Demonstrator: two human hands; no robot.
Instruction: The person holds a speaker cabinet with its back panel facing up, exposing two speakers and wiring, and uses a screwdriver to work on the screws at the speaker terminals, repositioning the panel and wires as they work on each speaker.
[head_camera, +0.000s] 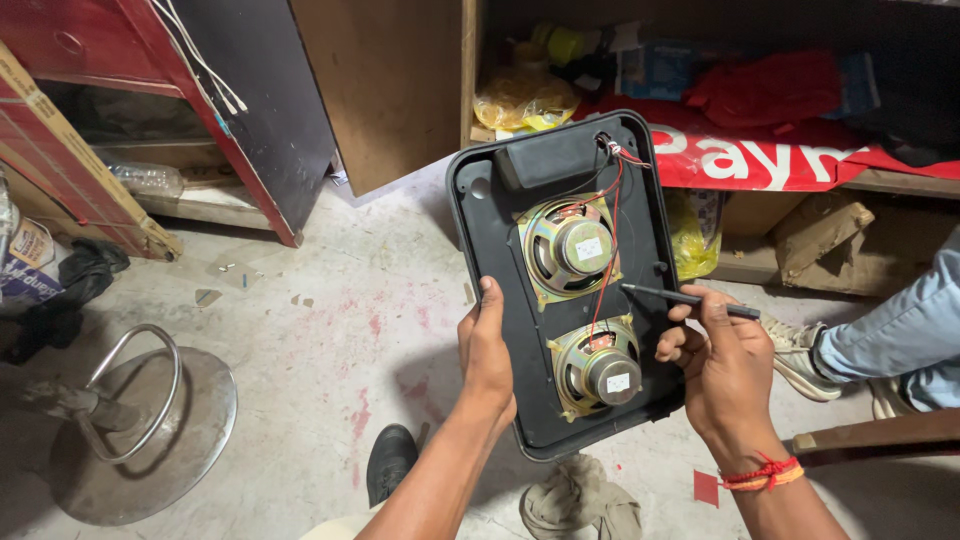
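You held the black speaker panel up in front of you, between your two hands, with its long axis running away from you and a little tilted to the left at its far end. Your left hand was clamped on the left edge of the panel, the thumb lying over the inner face, so this hand carried it. Your right hand stood at the right edge, near the lower part, and its fingers were closed around a thin dark tool, like a small screwdriver or a pen; the tip pointed left, toward the panel, and ended just beside the upper speaker. The right hand was therefore the nearer one to the speakers. The lower speaker sat close to your end of the panel, and red and black wires ran from the top edge down over both speakers, crossing the way between the tool tip and the middle of the panel. Below the panel lay the stained concrete floor, with a round metal stool base to the left and another person's leg in light trousers to the right.
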